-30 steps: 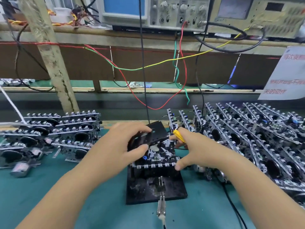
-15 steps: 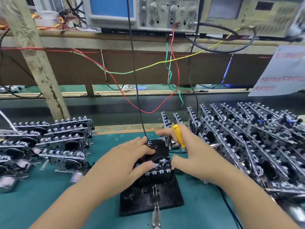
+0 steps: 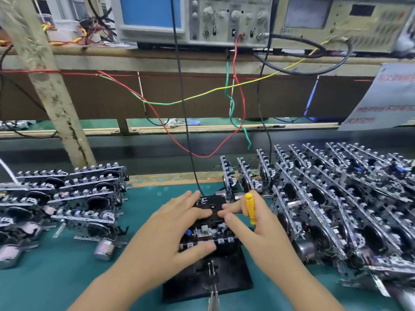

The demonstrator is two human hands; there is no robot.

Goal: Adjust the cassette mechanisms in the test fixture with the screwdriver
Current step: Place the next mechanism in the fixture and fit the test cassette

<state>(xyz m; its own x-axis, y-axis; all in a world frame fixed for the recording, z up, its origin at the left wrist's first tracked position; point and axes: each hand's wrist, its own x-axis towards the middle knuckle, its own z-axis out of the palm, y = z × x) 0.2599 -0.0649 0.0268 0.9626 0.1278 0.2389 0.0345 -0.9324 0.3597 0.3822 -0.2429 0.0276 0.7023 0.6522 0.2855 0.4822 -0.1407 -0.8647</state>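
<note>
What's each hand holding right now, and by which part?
Right hand holds the yellow screwdriver by its handle, tucked between the fingers; the tip is hidden. Left hand grips nothing: straight fingers press on the black plate over the cassette mechanism.

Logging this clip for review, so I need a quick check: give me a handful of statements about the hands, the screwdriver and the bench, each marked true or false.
1. The right hand holds a yellow-handled screwdriver. True.
2. The left hand lies with its fingers straight across the black plate of the test fixture. True.
3. The screwdriver's handle is blue. False: it is yellow.
4. Cassette mechanisms are stacked only to the right of the fixture. False: one stack stands on the right and another on the left.
5. A red wire hangs from the instrument on the shelf above. True.
</note>
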